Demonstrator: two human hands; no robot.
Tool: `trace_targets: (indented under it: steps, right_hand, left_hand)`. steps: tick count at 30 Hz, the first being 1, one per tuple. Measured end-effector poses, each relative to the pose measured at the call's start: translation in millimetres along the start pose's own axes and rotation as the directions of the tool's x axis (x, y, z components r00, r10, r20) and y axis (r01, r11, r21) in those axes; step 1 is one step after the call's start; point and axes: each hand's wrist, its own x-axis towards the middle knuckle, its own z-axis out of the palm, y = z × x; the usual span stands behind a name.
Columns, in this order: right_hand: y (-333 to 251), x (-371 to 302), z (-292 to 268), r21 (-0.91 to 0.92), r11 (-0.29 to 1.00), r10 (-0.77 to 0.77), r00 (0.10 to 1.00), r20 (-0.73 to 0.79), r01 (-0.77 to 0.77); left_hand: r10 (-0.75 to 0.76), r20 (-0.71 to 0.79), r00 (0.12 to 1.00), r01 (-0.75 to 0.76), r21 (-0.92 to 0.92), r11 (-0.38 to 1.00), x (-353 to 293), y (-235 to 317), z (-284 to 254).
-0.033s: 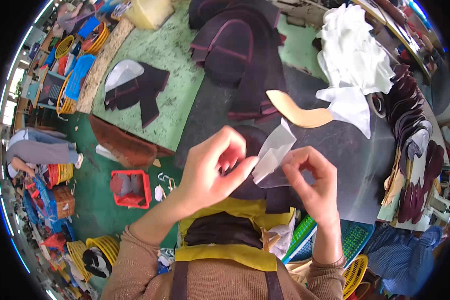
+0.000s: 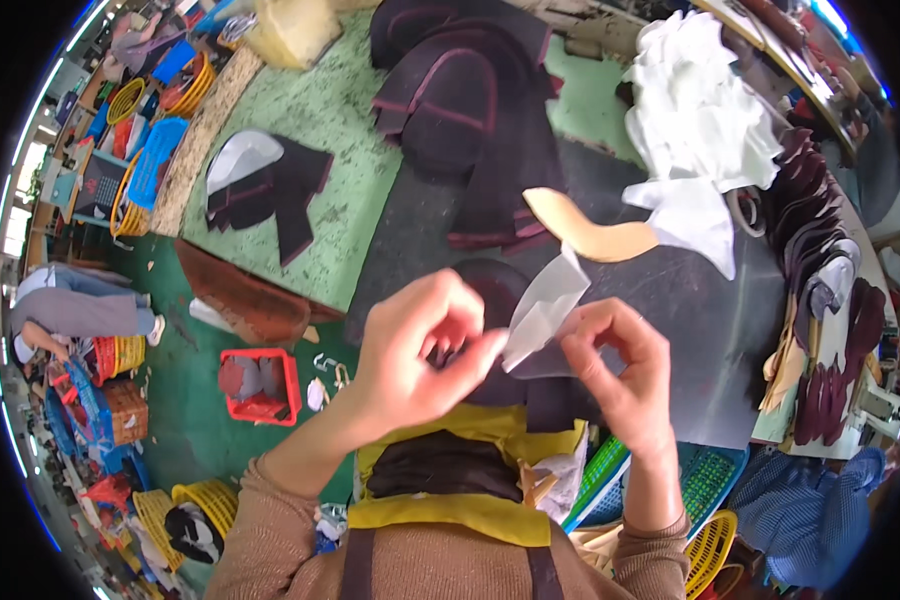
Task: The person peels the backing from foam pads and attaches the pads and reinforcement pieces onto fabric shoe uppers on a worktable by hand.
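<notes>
My left hand [image 2: 420, 350] and my right hand [image 2: 615, 370] are close together above the near edge of the grey table [image 2: 690, 300]. Between their fingertips they pinch a thin whitish sheet [image 2: 545, 305], which sticks up and away from me. The left fingers grip its lower left edge and the right fingers its lower right edge. A dark maroon fabric piece [image 2: 490, 285] lies just beneath the hands, partly hidden by them. Just beyond the sheet, a tan curved piece [image 2: 590, 232] rests on the table.
A stack of dark maroon pieces [image 2: 480, 110] and a pile of white sheets [image 2: 700, 130] lie farther back. More maroon pieces [image 2: 820, 230] line the right edge. A yellow-rimmed container [image 2: 440, 470] sits by my lap. A red crate [image 2: 260, 385] and a person [image 2: 80, 310] are on the floor at left.
</notes>
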Motion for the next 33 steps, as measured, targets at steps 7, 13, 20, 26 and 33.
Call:
trace_targets:
  steps: [7, 13, 20, 26, 33]
  right_hand:
    - [-13.3, -0.3, -12.6, 0.062, 0.996, -0.073, 0.995, 0.070, 0.069]
    - [-7.5, -1.7, -13.8, 0.104, 0.993, -0.058, 0.996, 0.074, 0.050]
    - [-5.3, -10.0, -16.4, 0.177, 0.979, 0.099, 0.995, 0.006, -0.099]
    - [-31.0, -5.6, 17.5, -0.158, 0.986, -0.057, 0.998, -0.032, 0.051]
    - [-109.4, -48.1, 36.9, 0.092, 0.996, 0.022, 1.000, -0.022, -0.020]
  left_hand:
    - [0.188, 0.214, 0.959, -0.208, 0.078, 0.975, 19.4, 7.6, 10.4]
    - [0.135, 0.387, 0.912, -0.167, 0.048, 0.985, 24.7, 0.6, 9.7]
    - [-0.296, 0.461, 0.836, 0.488, -0.379, 0.786, 13.0, -7.1, -22.7]
    - [-0.308, 0.231, 0.923, 0.283, 0.138, 0.949, 11.3, 25.4, -35.6]
    - [-0.028, 0.278, 0.960, 0.036, -0.025, 0.999, -0.8, 61.0, -28.4]
